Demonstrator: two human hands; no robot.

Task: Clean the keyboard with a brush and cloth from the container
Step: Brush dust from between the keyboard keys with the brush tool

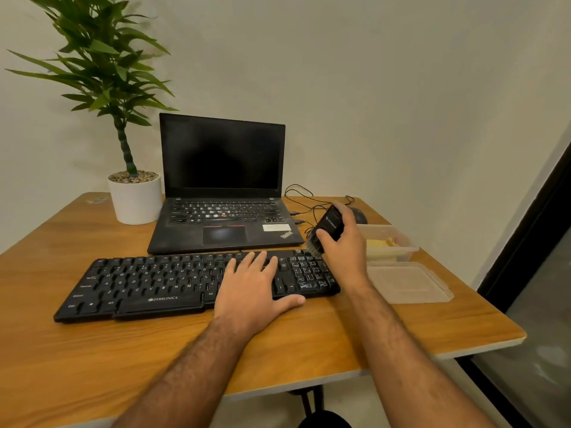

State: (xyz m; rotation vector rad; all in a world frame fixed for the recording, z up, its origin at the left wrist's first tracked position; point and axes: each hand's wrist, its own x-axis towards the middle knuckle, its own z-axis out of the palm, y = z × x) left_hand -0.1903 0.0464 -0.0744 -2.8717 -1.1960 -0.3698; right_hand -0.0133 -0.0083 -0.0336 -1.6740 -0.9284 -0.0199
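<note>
A black keyboard [197, 282] lies across the middle of the wooden table [92, 359], parallel to its near edge. The left hand [253, 288] rests flat on the keyboard's right-centre keys, fingers straight and spread, thumb lying on the table just off the keyboard's front edge; it holds nothing. The right hand [343, 239] grips a black brush [327, 231] by its body, fingers and thumb curled round it, tilted so the bristles point down and left at the keyboard's far right corner, above the number pad; whether the bristles touch the keys is unclear. Just right of that hand, near the table's right edge, stands an open clear container [398, 242] with a yellow cloth [380, 244] inside. Its lid [408, 284] lies flat in front of it, just beside the keyboard's right end. Behind the keyboard an open laptop [222, 193] sits with a dark screen, and a potted plant [133, 193] stands near the far left corner.
</note>
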